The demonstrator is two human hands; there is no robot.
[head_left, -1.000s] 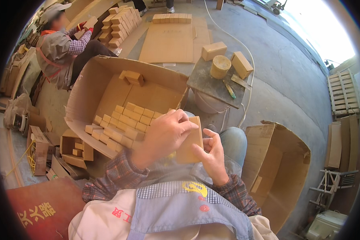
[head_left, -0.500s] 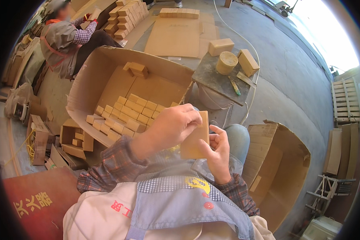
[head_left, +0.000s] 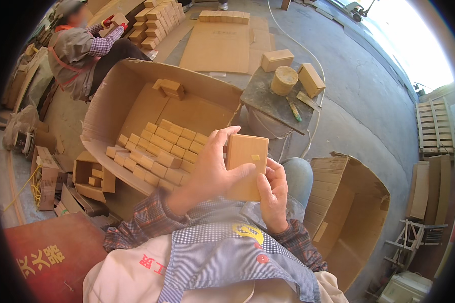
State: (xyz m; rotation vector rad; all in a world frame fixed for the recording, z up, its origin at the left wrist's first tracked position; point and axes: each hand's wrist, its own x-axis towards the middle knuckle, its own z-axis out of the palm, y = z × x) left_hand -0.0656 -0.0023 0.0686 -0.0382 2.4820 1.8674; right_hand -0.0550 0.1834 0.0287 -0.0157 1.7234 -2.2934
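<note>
Between my hands is a light-brown rectangular wooden box (head_left: 243,149), its broad face turned up. A small gold diamond-shaped sticker (head_left: 256,157) shows on that face. My left hand (head_left: 212,164) grips the box's left side, with the thumb lying across the face and the fingers behind the edge. My right hand (head_left: 274,194) holds the lower right edge, thumb at the front and fingers curled around the side. Whether the box is hollow, I cannot tell.
Beyond my hands, a large open carton (head_left: 108,103) contains rows of similar wooden boxes (head_left: 159,144). A stand (head_left: 255,91) carries a round tub (head_left: 284,81), a brush (head_left: 293,109) and two boxes. Another open carton (head_left: 328,174) is at right. A co-worker (head_left: 78,55) sits at far left, holding a box.
My left hand has shifted from pinching near the box's top to gripping its left side. The box face has turned more toward me, and the gold diamond is now visible.
</note>
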